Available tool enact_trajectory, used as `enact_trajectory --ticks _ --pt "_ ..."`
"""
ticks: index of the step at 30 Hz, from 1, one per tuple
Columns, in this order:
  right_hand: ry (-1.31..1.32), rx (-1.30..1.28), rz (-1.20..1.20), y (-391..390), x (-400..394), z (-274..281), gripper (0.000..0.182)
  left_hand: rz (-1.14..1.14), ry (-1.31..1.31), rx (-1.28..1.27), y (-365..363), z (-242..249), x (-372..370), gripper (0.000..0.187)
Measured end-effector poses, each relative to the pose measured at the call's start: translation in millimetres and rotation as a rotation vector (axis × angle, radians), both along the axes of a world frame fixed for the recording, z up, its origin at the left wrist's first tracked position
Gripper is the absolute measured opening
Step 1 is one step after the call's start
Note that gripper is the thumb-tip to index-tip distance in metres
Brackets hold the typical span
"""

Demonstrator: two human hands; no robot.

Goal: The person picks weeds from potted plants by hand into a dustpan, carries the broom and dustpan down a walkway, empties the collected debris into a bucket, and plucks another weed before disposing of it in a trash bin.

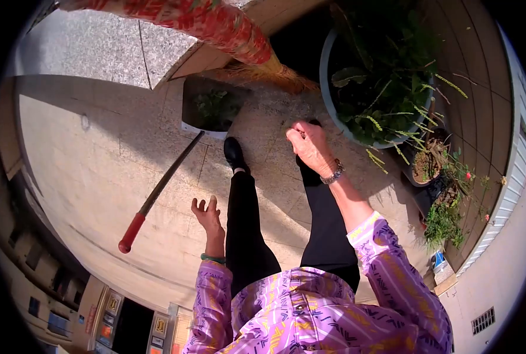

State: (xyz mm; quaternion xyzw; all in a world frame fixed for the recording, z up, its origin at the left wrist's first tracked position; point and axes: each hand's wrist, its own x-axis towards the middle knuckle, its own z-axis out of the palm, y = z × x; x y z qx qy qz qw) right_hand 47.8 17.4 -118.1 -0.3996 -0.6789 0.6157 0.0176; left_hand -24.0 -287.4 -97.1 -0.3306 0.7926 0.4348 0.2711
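Note:
My left hand [207, 213] hangs open with its fingers spread, holding nothing, above the paved floor beside my left leg. A green bangle sits on that wrist. My right hand [310, 147] reaches forward with the fingertips pinched together, just in front of the big grey planter [329, 100]. Whether something tiny sits between the fingers is too small to tell. A bracelet is on that wrist. A long-handled dustpan [207, 109] with plant scraps in it stands ahead of my left shoe [234, 153]. Its red grip [131, 233] points back toward my left hand.
A straw broom [275, 72] with a red patterned wrap on its handle leans in from the top. Small pots with plants [427, 160] line the right side by a white wall. A grey stone ledge [97, 47] runs at the top left.

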Motion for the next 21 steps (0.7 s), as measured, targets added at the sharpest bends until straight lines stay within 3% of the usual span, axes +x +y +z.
enact_trajectory --ticks 2,4,6,8,9,10,11,13,14,16,17,18,20,21 --pt "0.134 0.221 0.136 -50 -52 -43 0.025 0.047 0.075 0.023 -16 9 -22 0.073" --pt "-0.295 -0.451 0.226 -77 -115 -37 0.03 0.062 0.179 0.105 -27 18 -42 0.073" --pt "-0.413 -0.392 0.311 -109 -151 -85 0.036 0.077 0.276 0.182 -37 24 -61 0.073" --pt "-0.449 -0.298 0.176 -136 -176 -108 0.031 0.013 0.337 0.217 -48 29 -80 0.074" --pt "-0.343 0.274 0.976 -140 -182 -142 0.025 0.003 0.349 0.257 -55 30 -84 0.075" --pt "-0.352 0.287 0.988 -147 -185 -145 0.025 -0.057 0.354 0.28 -51 40 -90 0.075" --pt "-0.398 0.168 0.728 -153 -187 -147 0.024 -0.089 0.344 0.31 -53 45 -92 0.074" --pt "-0.443 0.067 0.462 -158 -190 -134 0.025 -0.163 0.301 0.336 -63 47 -92 0.071" --pt "-0.418 0.081 0.454 -162 -189 -125 0.025 -0.191 0.296 0.3 -73 41 -87 0.063" --pt "-0.37 0.104 0.432 -172 -185 -102 0.032 -0.285 0.336 0.277 -84 36 -84 0.063" --pt "-0.229 0.545 0.293 -194 -177 -116 0.049 -0.333 0.316 0.253 -87 39 -82 0.066" --pt "-0.238 0.561 0.287 -195 -178 -103 0.049 -0.335 0.313 0.273 -85 44 -85 0.066" --pt "-0.387 0.088 0.101 -185 -179 -75 0.048 -0.498 0.414 0.253 -79 57 -90 0.07" --pt "-0.348 -0.324 -0.171 -177 -177 -59 0.032 -0.555 0.465 0.262 -66 76 -101 0.071"
